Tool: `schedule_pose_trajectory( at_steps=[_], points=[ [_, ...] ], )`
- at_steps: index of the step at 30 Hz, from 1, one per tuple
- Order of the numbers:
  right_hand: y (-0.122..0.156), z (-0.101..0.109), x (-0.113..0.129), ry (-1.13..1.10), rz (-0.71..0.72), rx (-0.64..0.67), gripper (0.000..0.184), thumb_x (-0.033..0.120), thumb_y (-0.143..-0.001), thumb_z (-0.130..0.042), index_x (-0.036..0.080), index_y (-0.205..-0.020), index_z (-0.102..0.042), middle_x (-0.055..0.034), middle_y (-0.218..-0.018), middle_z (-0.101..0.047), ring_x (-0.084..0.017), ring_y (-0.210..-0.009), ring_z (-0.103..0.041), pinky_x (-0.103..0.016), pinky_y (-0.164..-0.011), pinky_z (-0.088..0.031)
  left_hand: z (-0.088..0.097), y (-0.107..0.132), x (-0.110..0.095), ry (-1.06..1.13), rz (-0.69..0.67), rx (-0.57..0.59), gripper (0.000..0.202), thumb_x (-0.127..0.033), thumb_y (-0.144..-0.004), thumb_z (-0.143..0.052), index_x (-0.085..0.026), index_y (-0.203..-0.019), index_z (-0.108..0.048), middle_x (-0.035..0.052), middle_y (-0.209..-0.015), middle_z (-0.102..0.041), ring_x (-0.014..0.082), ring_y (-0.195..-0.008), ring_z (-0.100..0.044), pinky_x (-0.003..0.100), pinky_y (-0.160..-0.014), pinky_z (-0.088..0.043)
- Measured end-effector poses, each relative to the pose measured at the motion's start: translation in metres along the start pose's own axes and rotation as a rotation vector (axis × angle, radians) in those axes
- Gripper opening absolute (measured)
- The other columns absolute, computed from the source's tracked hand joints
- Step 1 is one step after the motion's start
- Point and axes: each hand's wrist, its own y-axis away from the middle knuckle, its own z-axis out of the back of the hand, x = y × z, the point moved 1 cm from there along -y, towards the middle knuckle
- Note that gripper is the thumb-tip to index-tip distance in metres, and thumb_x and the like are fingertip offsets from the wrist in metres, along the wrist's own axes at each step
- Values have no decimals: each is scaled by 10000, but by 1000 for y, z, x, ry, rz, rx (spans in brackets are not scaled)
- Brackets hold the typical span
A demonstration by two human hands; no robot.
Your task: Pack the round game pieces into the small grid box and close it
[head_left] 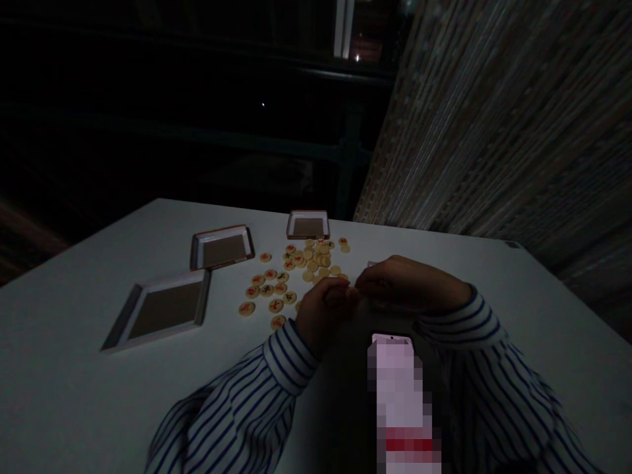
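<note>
Nearest me, the striped sleeves (237, 408) reach in from the bottom edge, both forearms angled inward over the white table (74, 382). Between them lies a phone (395, 382) with its screen lit, most of it pixelated. Just beyond the phone's top end I have the left hand (323, 313) and the right hand (412, 283) brought together, fingertips meeting or nearly so. The left has its fingers curled and its thumb side up, closing toward a pinch; the right is bent at the wrist, back upward, fingers pointing left and drooping. I cannot tell from here whether either has hold of a disc, as the fingertips are dark and overlap.

The round game pieces (266, 290) spread left of and beyond the left hand, some showing red or black characters, others plain and heaped (322, 255). Left of them sits a pale-rimmed tray (170, 309), then a brown-rimmed tray (223, 250), and farther off a small tray (308, 227). A string curtain (474, 118) hangs past the table's far right side.
</note>
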Motion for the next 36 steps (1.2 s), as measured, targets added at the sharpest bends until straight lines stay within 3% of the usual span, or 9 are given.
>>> schedule_pose_trajectory(
  at_steps=[11,18,28,36],
  points=[
    [1,2,3,-12,-39,33,246,223,-809,-429,201,-889,-660,-30,-807,-665,-120,-667,-572,-214,-588,-373,-5,2,-1,39,-46,-20,265,-231,-572,-701,-185,-764,-525,-34,-598,-604,117,-554,-586,227,-514,-456],
    [1,3,4,-4,-34,-16,239,256,-819,-426,189,-901,-640,-32,-814,-667,-125,-686,-579,-214,-583,-367,-2,0,3,38,-71,-12,280,-195,-572,-696,-192,-794,-525,-27,-634,-616,122,-586,-598,226,-527,-458],
    [4,5,6,-10,-39,-89,198,244,-791,-461,186,-871,-633,-16,-734,-654,-104,-610,-550,-200,-531,-334,-2,-1,8,203,13,5,337,-192,-509,-727,-193,-790,-541,-15,-690,-643,144,-647,-622,251,-576,-481],
    [6,4,0,-27,-45,-85,225,275,-814,-444,183,-885,-636,-26,-750,-651,-108,-617,-543,-205,-530,-337,1,-2,2,218,91,-60,269,-155,-499,-722,-150,-733,-589,21,-672,-663,135,-650,-621,232,-579,-481]
  ],
)
